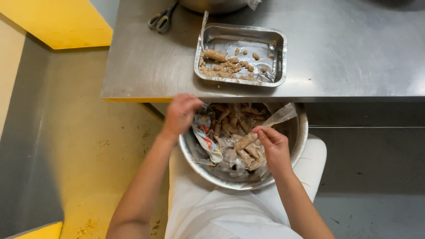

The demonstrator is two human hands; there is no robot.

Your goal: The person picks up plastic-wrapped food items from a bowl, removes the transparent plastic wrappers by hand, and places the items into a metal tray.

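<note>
A big shiny metal table (345,53) fills the top of the view. Its far edge is cut off, so only the rim of a round metal pot (212,5) shows there. Below it lies a grey and yellow floor (79,146). The person's lap is covered by a white apron (221,212).

On the lap sits a big round metal bowl (297,142). Part of it is hidden under the table edge. Inside are many brown sausage sticks (230,121) mixed up with clear plastic wrap (230,155) and a crumpled wrapper with colours (204,132). It is hard to count the sticks because the plastic covers them.

On the table, near the edge and right above the bowl, is a metal tray (279,57). It holds small brown broken pieces (228,66), mostly at its left and front. The right part is bare and shiny.

The left hand (180,114) is at the left rim of the bowl. It is blurry and curled shut, touching the wrapper with colours. I cannot tell if it grips it.

The right hand (274,148) is over the bowl, fingers pinched on one long sausage stick (245,140), with clear plastic sticking up behind it.

Grey scissors (163,18) lie at the table's far left, partly cut off.
</note>
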